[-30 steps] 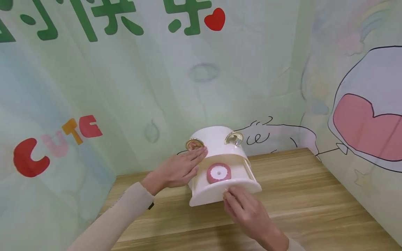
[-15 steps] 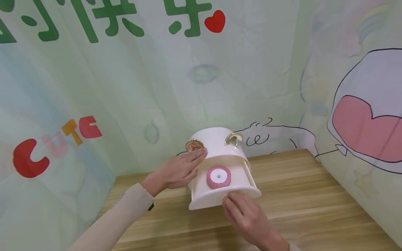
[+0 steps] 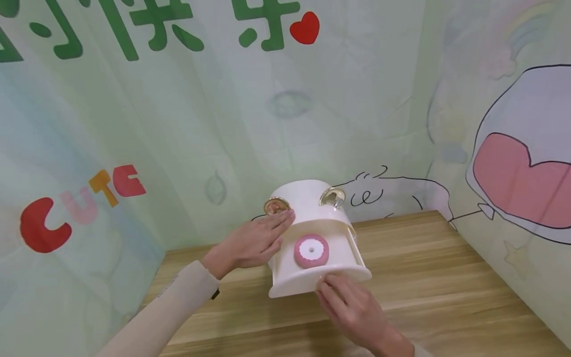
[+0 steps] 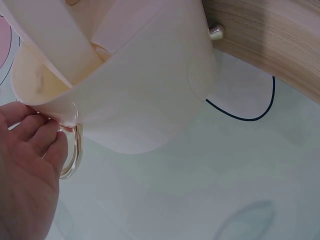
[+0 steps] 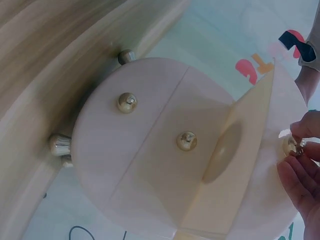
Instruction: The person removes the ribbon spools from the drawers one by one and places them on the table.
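A white rounded drawer cabinet (image 3: 305,198) stands on the table with its top drawer (image 3: 298,284) pulled out. Inside the drawer lies a pink roll (image 3: 311,259) with a white scalloped centre, perhaps a ribbon spool. My left hand (image 3: 255,242) rests on the cabinet's top beside the left gold ring-shaped ear (image 3: 273,203), its fingers straight. At the drawer front, my right hand (image 3: 354,310) pinches the round gold knob (image 5: 291,146). Lower gold knobs (image 5: 187,141) show on other drawer fronts in the right wrist view. The drawer's rear end is hidden inside the cabinet.
The wood-grain table (image 3: 428,277) extends to both sides and in front of the cabinet. Printed fabric (image 3: 232,129) hangs closely behind it and at the sides. Gold feet (image 5: 61,145) hold the cabinet off the table.
The drawer has come slightly farther out towards me with my right hand on its knob, and the pink roll has come along. My left hand has stayed in place.
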### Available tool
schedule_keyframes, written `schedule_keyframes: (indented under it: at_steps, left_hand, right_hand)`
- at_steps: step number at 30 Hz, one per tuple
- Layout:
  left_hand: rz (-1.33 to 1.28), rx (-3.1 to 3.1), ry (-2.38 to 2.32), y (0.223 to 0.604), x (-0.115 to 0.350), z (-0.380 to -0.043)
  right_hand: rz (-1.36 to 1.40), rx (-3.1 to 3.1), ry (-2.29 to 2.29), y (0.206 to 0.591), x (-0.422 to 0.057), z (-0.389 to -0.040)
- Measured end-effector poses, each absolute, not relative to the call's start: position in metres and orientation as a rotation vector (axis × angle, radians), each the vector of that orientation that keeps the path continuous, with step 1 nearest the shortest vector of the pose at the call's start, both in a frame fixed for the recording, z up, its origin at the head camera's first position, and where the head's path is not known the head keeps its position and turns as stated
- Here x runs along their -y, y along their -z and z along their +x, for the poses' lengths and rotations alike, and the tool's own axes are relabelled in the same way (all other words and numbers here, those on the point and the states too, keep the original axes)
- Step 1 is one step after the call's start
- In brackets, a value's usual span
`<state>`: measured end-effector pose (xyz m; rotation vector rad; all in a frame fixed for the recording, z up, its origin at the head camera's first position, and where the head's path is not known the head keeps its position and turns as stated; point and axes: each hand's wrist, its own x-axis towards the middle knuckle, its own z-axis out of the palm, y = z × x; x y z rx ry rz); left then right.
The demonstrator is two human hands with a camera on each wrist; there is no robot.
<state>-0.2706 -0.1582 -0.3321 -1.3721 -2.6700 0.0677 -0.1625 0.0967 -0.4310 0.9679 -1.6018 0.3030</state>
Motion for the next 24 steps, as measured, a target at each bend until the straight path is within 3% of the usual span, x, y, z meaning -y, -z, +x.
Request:
schedule_keyframes:
  at_steps: [24]
  left_hand:
    - [-1.349, 2.710, -0.041, 0.331, 0.158, -0.272]
  right_hand:
    - [1.005, 1.820, -0.412, 0.362, -0.131, -0.165]
